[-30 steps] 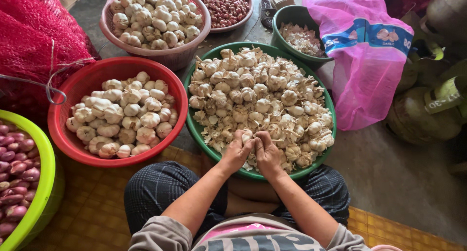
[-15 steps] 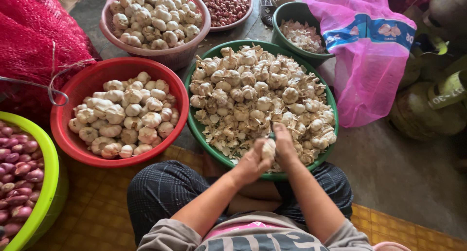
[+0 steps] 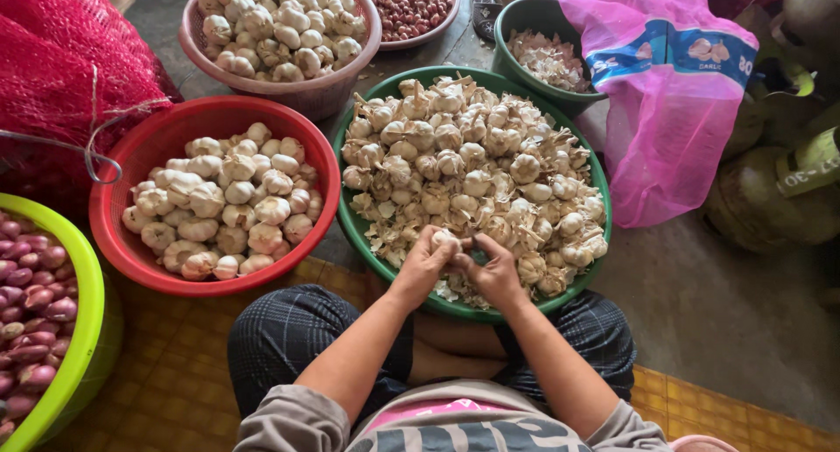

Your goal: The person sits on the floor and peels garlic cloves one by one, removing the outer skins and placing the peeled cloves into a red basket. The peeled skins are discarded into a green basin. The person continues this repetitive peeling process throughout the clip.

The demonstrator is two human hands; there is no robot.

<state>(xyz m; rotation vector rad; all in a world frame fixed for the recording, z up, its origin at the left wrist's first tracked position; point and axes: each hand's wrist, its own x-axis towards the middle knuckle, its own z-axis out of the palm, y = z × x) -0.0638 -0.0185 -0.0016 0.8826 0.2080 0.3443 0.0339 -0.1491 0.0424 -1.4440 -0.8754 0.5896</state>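
Note:
My left hand (image 3: 423,261) and my right hand (image 3: 492,268) meet over the near rim of a green basin (image 3: 348,216) heaped with unpeeled garlic bulbs and loose papery skins. Both hands grip one garlic bulb (image 3: 445,239) between the fingertips. My knees in dark checked trousers sit just below the basin.
A red basin (image 3: 131,251) of cleaner garlic bulbs stands to the left. A pink basket (image 3: 289,89) of garlic and a bowl of shallots (image 3: 411,6) lie beyond. A small green bowl (image 3: 525,19) holds skins. A lime basin (image 3: 83,329) of red onions, a red mesh sack (image 3: 61,58) and a pink bag (image 3: 665,128) surround them.
My hands have shifted left along the basin's near edge and closed together around one bulb; half a second ago my right hand reached further right into the pile.

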